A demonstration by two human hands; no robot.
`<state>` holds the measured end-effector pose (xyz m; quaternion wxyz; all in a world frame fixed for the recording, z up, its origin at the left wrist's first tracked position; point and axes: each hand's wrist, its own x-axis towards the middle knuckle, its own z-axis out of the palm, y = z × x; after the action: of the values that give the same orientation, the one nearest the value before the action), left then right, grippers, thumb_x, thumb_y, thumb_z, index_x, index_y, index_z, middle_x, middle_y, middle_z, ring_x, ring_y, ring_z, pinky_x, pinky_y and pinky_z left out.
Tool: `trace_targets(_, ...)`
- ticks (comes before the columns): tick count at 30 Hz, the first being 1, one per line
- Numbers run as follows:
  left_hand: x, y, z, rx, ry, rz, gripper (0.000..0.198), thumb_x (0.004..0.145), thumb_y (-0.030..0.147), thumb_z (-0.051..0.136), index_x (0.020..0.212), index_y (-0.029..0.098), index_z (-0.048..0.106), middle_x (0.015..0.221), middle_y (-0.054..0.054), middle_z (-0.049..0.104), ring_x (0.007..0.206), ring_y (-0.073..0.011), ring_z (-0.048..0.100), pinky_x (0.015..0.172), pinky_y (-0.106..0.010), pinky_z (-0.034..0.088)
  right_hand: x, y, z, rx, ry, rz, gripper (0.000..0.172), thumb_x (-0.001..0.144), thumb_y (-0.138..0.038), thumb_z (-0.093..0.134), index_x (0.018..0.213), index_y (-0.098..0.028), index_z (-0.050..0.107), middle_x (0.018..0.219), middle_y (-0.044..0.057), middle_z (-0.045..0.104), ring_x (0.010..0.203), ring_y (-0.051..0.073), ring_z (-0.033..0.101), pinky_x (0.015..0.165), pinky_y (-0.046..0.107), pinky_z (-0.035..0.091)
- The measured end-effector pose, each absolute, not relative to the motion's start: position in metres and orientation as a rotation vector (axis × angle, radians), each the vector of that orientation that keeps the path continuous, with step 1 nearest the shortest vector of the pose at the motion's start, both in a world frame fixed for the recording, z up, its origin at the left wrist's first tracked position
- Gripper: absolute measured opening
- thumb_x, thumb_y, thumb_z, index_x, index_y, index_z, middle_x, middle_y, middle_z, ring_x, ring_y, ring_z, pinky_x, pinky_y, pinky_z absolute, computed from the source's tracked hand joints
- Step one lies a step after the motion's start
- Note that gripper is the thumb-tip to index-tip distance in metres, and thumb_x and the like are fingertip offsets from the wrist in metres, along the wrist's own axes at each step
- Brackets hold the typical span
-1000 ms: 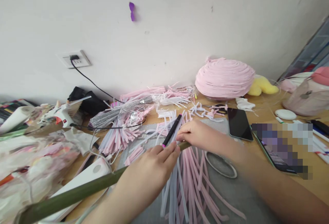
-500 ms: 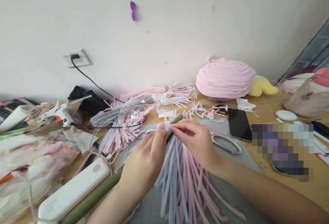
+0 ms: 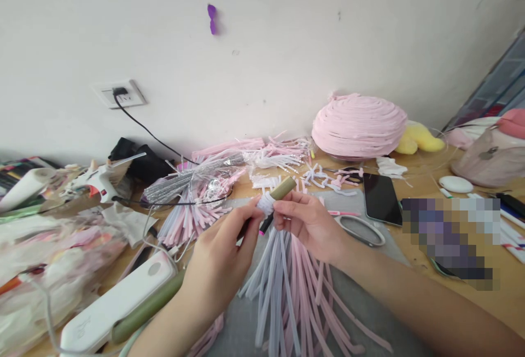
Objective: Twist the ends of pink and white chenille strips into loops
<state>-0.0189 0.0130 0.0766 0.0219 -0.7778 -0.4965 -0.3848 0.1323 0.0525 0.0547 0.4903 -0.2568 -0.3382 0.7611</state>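
Pale lavender pipe cleaner (image 3: 266, 204) is wound in a small coil around a slim rod (image 3: 283, 188). The rod is olive at its upper end and dark with a magenta tip lower down, like a marker. My left hand (image 3: 227, 236) pinches the coil from the left with thumb and forefinger. From the right, my right hand (image 3: 307, 220) closes its fingertips on the rod and coil edge; its exact grip is partly hidden. Below both hands, loose pale-blue pipe cleaners (image 3: 270, 291) and pink pipe cleaners (image 3: 311, 297) fan out across a grey mat (image 3: 241, 313).
Scissors (image 3: 361, 229) and a phone (image 3: 382, 198) lie to the right. Behind are pipe-cleaner bundles (image 3: 192, 182) and a large pink coil (image 3: 360, 127). A glue gun (image 3: 100, 182), a white oblong device (image 3: 118, 302) and an olive roll (image 3: 147, 310) sit left.
My left hand has shifted left and down and its fingers have loosened, uncovering the coil and magenta tip. My right fingers have curled lower around the rod. The olive roll's near end now shows.
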Motion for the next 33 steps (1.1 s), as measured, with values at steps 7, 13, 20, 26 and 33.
trace_targets(7, -0.019, 0.013, 0.083, -2.573, -1.713, -1.265, 0.012, 0.08, 0.022, 0.052, 0.091, 0.021, 0.055, 0.079, 0.002, 0.067, 0.065, -0.0106, 0.062, 0.058, -0.017, 0.045, 0.136, 0.058, 0.057, -0.611, -0.969, 1.811, 0.019, 0.06, -0.022, 0.072, 0.078, -0.018, 0.067, 0.068, -0.003, 0.063, 0.059, 0.008, 0.054, 0.058, 0.022, 0.044)
trace_targets(13, -0.023, 0.018, 0.085, -2.663, -1.707, -1.039, 0.028, 0.081, 0.024, 0.049, 0.108, 0.022, 0.045, 0.081, 0.0, 0.066, 0.066, -0.0134, 0.063, 0.058, -0.021, 0.045, 0.149, 0.068, 0.063, -0.655, -1.003, 1.81, 0.011, 0.062, -0.019, 0.07, 0.072, -0.016, 0.068, 0.066, -0.003, 0.062, 0.058, 0.007, 0.055, 0.06, 0.021, 0.045)
trace_targets(20, -0.026, 0.023, 0.088, -2.769, -1.738, -0.871, 0.018, 0.083, 0.029, 0.044, 0.099, 0.021, 0.046, 0.092, -0.005, 0.066, 0.078, -0.018, 0.064, 0.06, -0.024, 0.046, 0.169, 0.082, 0.069, -0.777, -0.976, 1.906, 0.016, 0.058, -0.013, 0.07, 0.074, -0.013, 0.068, 0.069, 0.0, 0.066, 0.061, 0.008, 0.059, 0.062, 0.02, 0.045)
trace_targets(26, -0.026, 0.027, 0.081, -2.698, -1.728, -0.76, 0.024, 0.079, 0.038, 0.051, 0.096, 0.021, 0.047, 0.08, -0.003, 0.067, 0.069, -0.0183, 0.064, 0.057, -0.024, 0.045, 0.178, 0.087, 0.073, -0.904, -1.047, 1.871, 0.012, 0.057, -0.009, 0.068, 0.068, -0.012, 0.066, 0.064, 0.0, 0.065, 0.058, 0.007, 0.059, 0.059, 0.019, 0.045)
trace_targets(33, -0.026, 0.031, 0.073, -2.692, -1.775, -0.733, 0.027, 0.08, 0.046, 0.046, 0.089, 0.021, 0.047, 0.062, 0.001, 0.061, 0.055, -0.0171, 0.059, 0.049, -0.022, 0.039, 0.181, 0.085, 0.07, -0.925, -1.272, 1.74, 0.017, 0.071, -0.021, 0.063, 0.087, -0.015, 0.066, 0.068, 0.0, 0.064, 0.06, 0.007, 0.059, 0.059, 0.019, 0.046)
